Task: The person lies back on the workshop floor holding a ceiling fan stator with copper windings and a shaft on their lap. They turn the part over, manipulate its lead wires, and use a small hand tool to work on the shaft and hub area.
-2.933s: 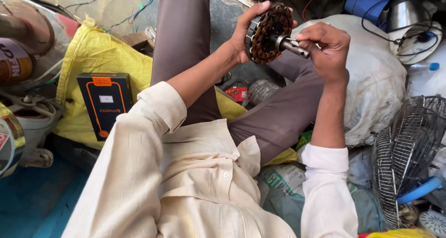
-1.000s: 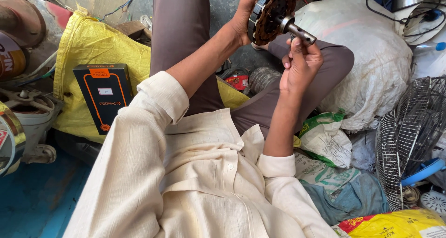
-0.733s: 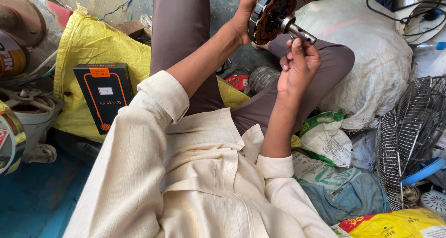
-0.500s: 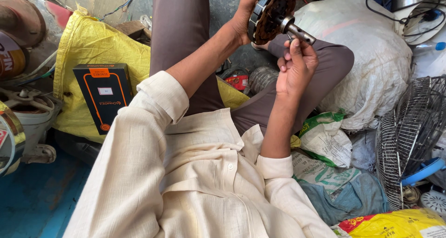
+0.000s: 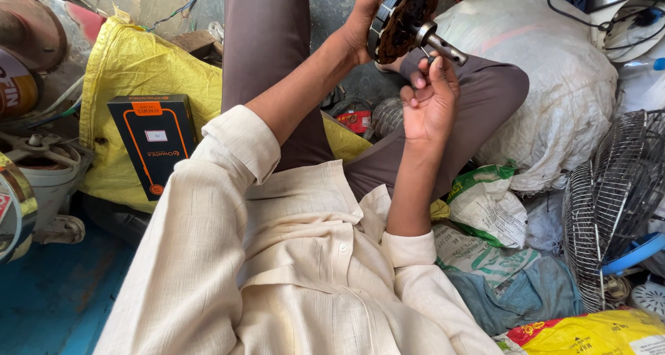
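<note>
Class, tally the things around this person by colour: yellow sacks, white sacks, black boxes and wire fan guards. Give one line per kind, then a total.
Yellow sacks: 2, one upper left, one lower right
White sacks: 1, upper right
Black boxes: 1, left
Wire fan guards: 1, right edge
Total: 5

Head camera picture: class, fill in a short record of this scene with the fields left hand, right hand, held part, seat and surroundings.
left hand: left hand grips the round motor part by its rim
right hand: right hand has its fingertips at the metal shaft
held part: dark windings inside, shaft sticking out to the right
seat: person sits with knees bent, among sacks
surroundings: black and orange box on a yellow sack; white sack; wire fan guard
</note>
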